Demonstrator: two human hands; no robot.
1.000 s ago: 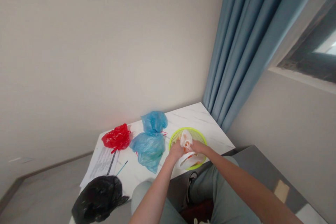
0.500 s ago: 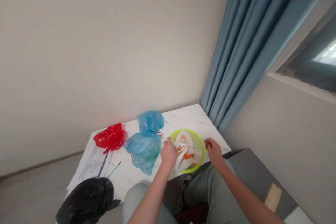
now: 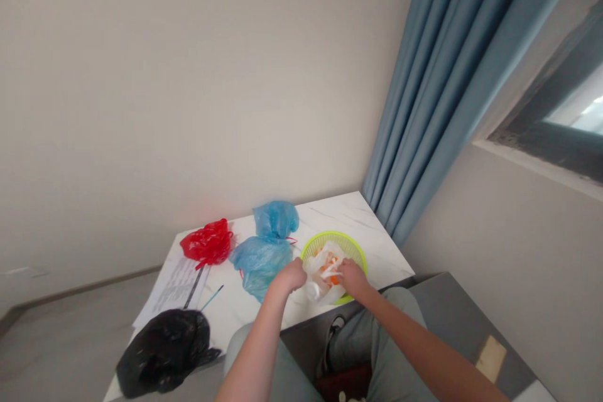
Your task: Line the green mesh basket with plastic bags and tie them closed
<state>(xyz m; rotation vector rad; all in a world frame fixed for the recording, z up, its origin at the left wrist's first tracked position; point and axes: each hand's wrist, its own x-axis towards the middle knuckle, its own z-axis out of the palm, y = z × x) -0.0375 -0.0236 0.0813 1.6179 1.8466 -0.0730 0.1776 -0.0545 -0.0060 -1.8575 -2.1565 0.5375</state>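
Sitting in a lime-green round plastic basket point(image 3: 333, 240), a crumpled white plastic bag point(image 3: 320, 277) slants from the near left toward the far right, with orange pieces point(image 3: 331, 268) showing inside and its near end over the rim. The left hand point(image 3: 289, 275) and right hand point(image 3: 352, 277) touch it from either side, fingers curled in; whether they pinch it cannot be told. On the marble-patterned table point(image 3: 377, 245) lie three other bags: a red plastic bag point(image 3: 207, 244), a light-blue plastic bag point(image 3: 261, 260) just beside the basket, and a black plastic bag point(image 3: 162, 352). Printed papers point(image 3: 170, 286) lie between them.
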